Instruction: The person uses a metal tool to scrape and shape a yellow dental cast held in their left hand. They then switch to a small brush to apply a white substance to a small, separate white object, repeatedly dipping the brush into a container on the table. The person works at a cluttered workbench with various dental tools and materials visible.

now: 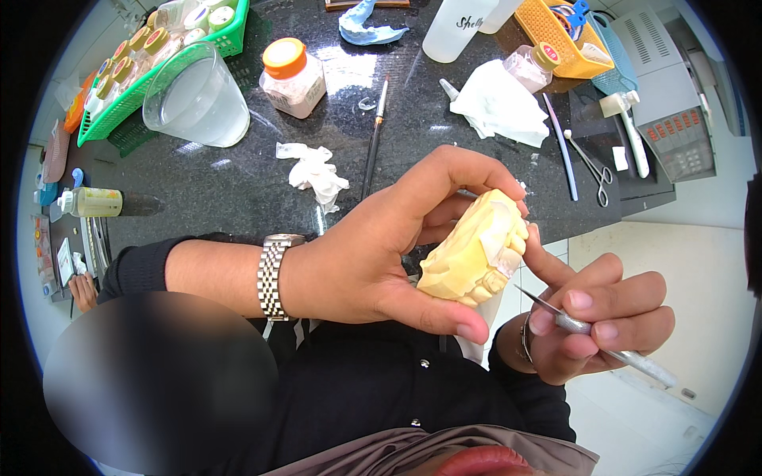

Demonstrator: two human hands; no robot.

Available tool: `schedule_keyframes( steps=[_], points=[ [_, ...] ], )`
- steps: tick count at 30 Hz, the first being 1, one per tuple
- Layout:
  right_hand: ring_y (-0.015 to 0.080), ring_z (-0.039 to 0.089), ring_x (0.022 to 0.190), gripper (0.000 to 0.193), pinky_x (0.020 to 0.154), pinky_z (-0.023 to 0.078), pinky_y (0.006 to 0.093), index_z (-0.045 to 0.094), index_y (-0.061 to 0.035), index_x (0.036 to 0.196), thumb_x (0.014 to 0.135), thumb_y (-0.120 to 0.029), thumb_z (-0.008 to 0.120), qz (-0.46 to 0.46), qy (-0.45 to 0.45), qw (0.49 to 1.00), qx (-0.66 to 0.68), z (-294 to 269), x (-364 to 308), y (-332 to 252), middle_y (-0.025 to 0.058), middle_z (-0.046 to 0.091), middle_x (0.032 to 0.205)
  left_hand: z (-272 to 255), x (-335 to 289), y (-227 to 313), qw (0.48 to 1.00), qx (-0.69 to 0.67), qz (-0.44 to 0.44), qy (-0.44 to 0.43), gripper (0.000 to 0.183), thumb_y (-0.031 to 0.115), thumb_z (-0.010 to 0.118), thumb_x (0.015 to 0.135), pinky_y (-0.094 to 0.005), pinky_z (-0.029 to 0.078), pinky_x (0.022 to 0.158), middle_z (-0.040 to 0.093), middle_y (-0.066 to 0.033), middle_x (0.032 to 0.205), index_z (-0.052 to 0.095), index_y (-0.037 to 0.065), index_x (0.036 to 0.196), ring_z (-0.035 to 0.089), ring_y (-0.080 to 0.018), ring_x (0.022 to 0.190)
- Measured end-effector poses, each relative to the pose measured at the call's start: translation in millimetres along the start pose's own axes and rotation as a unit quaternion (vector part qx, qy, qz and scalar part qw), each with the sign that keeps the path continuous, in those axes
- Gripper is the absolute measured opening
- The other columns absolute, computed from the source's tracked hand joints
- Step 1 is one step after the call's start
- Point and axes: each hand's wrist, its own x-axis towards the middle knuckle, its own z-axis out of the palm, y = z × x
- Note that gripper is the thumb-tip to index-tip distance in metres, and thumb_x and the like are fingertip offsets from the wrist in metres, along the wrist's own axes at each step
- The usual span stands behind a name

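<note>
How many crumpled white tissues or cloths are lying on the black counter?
2. A small crumpled tissue lies mid-counter, between the clear plastic cup and the left hand. A larger white cloth lies farther right, against a small orange-capped bottle. Others may be hidden.

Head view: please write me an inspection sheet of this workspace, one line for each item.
Surface: dark speckled stone counter, crowded.
Job's things: pale yellow plaster dental cast, held in the left hand; thin metal hand instrument, held in the right hand, its tip close to the cast.
Clutter: clear plastic cup, orange-capped jar, crumpled white tissue, long thin brush, metal scissors, green basket of small jars, yellow basket.
Grippers: both hands closed around their things; the left wrist wears a metal watch.
Cables: nothing seen.
Surroundings: grey machine at right, pale floor below.
</note>
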Motion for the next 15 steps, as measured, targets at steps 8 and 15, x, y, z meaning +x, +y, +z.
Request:
schedule_keyframes(
  steps=[8, 15],
  points=[
    [0.0113, 0.046, 0.053, 0.018, 0.074, 0.050, 0.0522, 0.034, -0.0016, 0.084, 0.083, -0.011, 0.050, 0.012, -0.015, 0.999, -0.038, 2.4, 2.0, -4.5, 0.0109, 0.040, 0.081, -1.3, 0.8, 0.4, 1.000, 0.013, 0.003, -0.003, 0.084, 0.030, 0.077, 0.059, -0.0389, 0.035, 0.093, 0.039, -0.0154, 0.115, 0.026, 0.004, 0.120, 0.042, -0.0238, 0.109],
    [0.0108, 0.046, 0.052, 0.018, 0.072, 0.051, 0.0505, 0.034, -0.0018, 0.084, 0.083, -0.011, 0.050, 0.011, -0.017, 0.998, -0.053, 0.8, 1.5, -4.9, 0.0109, 0.041, 0.081, -2.0, 1.6, -0.8, 1.000, 0.013, 0.005, -0.010, 0.084, 0.030, 0.077, 0.059, -0.0392, 0.035, 0.093, 0.038, -0.0156, 0.116, 0.026, 0.004, 0.120, 0.042, -0.0238, 0.109]
  ],
)
